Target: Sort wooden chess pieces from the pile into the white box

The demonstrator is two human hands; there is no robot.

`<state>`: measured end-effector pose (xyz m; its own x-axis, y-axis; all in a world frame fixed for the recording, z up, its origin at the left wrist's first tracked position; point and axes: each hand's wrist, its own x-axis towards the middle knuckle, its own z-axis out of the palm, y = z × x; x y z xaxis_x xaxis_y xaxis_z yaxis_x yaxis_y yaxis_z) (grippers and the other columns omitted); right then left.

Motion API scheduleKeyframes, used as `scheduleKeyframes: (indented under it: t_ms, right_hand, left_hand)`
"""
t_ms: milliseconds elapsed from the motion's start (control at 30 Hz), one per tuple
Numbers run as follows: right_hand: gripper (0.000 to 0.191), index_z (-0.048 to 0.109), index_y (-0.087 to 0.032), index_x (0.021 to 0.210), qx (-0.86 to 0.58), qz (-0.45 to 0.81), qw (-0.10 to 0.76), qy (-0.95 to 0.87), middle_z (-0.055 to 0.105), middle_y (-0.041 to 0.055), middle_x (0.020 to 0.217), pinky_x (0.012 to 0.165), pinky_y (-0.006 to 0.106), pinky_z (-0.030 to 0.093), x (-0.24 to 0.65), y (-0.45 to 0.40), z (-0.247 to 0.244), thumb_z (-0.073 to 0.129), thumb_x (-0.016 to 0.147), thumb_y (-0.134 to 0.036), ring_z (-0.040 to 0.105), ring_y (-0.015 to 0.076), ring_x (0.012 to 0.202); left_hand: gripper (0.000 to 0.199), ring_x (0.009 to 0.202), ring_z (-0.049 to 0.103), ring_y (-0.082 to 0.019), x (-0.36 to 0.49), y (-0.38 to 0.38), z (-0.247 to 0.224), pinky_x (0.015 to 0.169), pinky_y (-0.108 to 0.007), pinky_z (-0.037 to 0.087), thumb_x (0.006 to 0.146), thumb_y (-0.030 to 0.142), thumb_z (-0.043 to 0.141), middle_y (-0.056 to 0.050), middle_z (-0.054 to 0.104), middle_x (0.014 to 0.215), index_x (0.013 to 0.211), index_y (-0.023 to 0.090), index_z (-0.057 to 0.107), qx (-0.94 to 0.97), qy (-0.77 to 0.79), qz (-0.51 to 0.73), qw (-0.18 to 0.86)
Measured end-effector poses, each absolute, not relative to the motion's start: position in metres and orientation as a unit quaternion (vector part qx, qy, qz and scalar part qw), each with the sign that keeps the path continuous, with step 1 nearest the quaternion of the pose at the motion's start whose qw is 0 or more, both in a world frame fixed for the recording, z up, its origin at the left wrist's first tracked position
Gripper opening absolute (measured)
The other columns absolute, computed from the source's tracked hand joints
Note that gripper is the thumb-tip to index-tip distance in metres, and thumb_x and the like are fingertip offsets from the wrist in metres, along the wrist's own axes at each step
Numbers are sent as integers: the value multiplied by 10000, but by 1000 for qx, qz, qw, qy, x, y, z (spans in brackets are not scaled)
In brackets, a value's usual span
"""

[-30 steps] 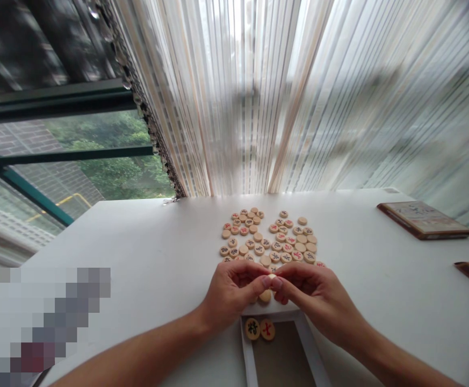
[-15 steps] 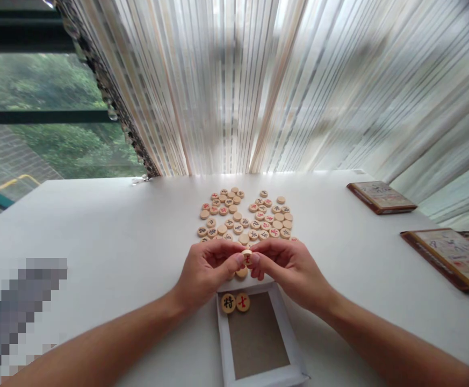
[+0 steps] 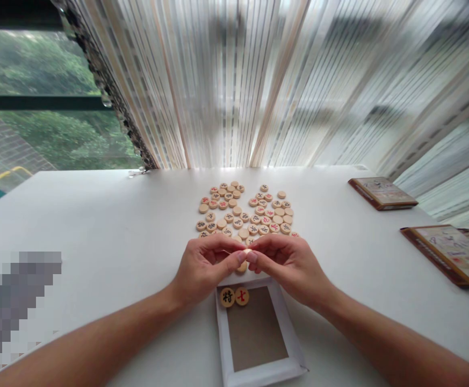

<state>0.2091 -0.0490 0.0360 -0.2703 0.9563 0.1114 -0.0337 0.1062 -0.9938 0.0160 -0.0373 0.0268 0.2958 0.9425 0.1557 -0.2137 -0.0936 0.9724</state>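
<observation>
Between the fingertips of my left hand point(image 3: 208, 263) and my right hand point(image 3: 282, 263) is one round wooden Chinese chess piece point(image 3: 248, 251). Both hands pinch it, and thumbs and fingers cover most of it. Just below them lies an open shallow white box point(image 3: 223, 344) with a grey-brown bottom. Two pieces lie side by side in its top left corner: one with a black character point(image 3: 227, 297), one with a red character point(image 3: 242, 296). Beyond my hands many wooden pieces point(image 3: 238, 222) are spread over the table, some face up, others blank side up. A blank piece point(image 3: 241, 267) shows under my thumbs.
The white table point(image 3: 129, 226) reaches back to a striped string curtain point(image 3: 218, 97). On the right lie two flat brown-edged boxes, a far one point(image 3: 382, 192) and a nearer one point(image 3: 449, 252). A blurred-out grey shape point(image 3: 12, 306) is at the left edge.
The piece between my fingers has turned, so its red-marked face no longer shows. My hands stay together above the box. The whole view has shifted slightly.
</observation>
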Motion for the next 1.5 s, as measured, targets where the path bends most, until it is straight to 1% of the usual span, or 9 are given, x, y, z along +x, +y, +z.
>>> scheduleKeyframes:
  t_ms: [167,333,633,867,1033,1167,1300,1400,1500]
  right_hand:
    - [359,796,-176,829,-397,544,455,-582,773,41,719,628,263,590,210,-49,36,894,811,-521,718,163,651]
    - [384,814,-175,870,-396,579,448,-554,763,36,695,623,275,601,212,-46,37,892,802,-544,717,167,646]
    - [349,803,-157,1001,-379,642,458,-484,783,39,736,599,261,577,212,-45,33,928,799,-413,715,155,655]
    - [374,786,-152,960,-385,659,445,-467,765,21,687,583,246,560,211,-45,38,969,740,-393,683,134,598]
    - [433,760,-151,892,-393,672,437,-450,726,-11,621,525,207,529,210,-45,39,1026,627,-367,637,106,526]
    - [465,738,-148,854,-393,679,428,-449,696,-28,592,479,180,484,209,-45,36,1044,583,-369,590,82,484]
    - [453,721,-154,800,-398,667,418,-471,664,-37,566,457,182,466,210,-46,34,1040,589,-397,558,80,466]
    - [420,730,-155,791,-411,653,411,-484,690,-17,588,444,185,460,211,-47,34,1017,635,-418,565,86,462]
    - [381,738,-154,774,-405,650,418,-488,677,-22,570,452,180,466,211,-47,35,994,682,-421,558,81,459]
  left_hand:
    - [210,669,739,-165,15,-37,28,613,-236,623,810,313,900,-80,798,772,868,117,848,568,341,487,569]
    - [282,671,740,-156,14,-37,24,597,-212,604,830,347,886,-91,823,810,1005,126,869,549,358,484,580]
    - [352,678,766,-152,14,-36,17,649,-214,629,843,273,887,-89,837,808,1160,131,836,519,334,478,625]
    - [374,693,768,-145,13,-36,15,687,-220,651,809,201,908,-74,837,817,1171,142,836,521,313,471,639]
    - [393,714,780,-158,14,-38,16,702,-224,661,801,215,912,-76,840,829,1180,139,835,536,315,463,632]
    - [351,765,800,-181,13,-39,16,729,-243,670,845,193,862,-92,849,890,1191,139,832,589,306,459,591]
    - [314,857,803,-189,12,-37,18,761,-232,648,878,149,820,-110,851,994,1191,165,836,682,300,458,485]
    - [318,798,776,-160,11,-37,19,723,-215,614,890,133,805,-89,844,940,1201,193,836,724,285,458,430]
    - [325,791,770,-157,10,-37,21,730,-221,607,895,148,812,-79,838,923,1214,206,832,731,275,455,428]
